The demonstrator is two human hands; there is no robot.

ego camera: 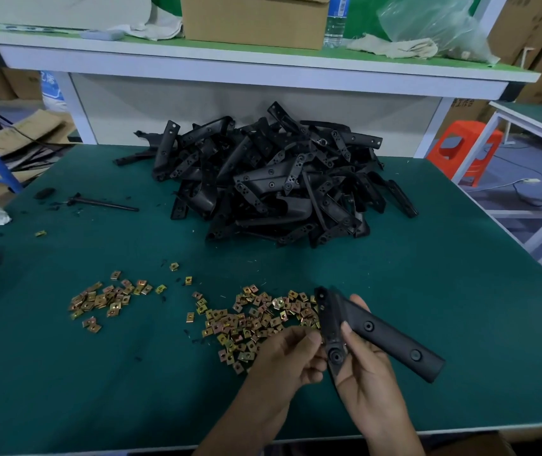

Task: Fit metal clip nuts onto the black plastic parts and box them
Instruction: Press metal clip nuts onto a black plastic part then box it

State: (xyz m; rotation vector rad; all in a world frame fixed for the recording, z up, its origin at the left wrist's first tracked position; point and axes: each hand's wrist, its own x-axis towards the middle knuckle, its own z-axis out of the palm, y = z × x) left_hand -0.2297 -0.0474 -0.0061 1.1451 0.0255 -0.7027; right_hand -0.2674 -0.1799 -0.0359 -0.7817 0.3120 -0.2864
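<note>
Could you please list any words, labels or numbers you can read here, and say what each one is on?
Nothing reads clearly.
The water bottle label: barcode, print too small.
The cardboard box at right: dark characters, blurred.
The white item at left: blue print, blurred.
</note>
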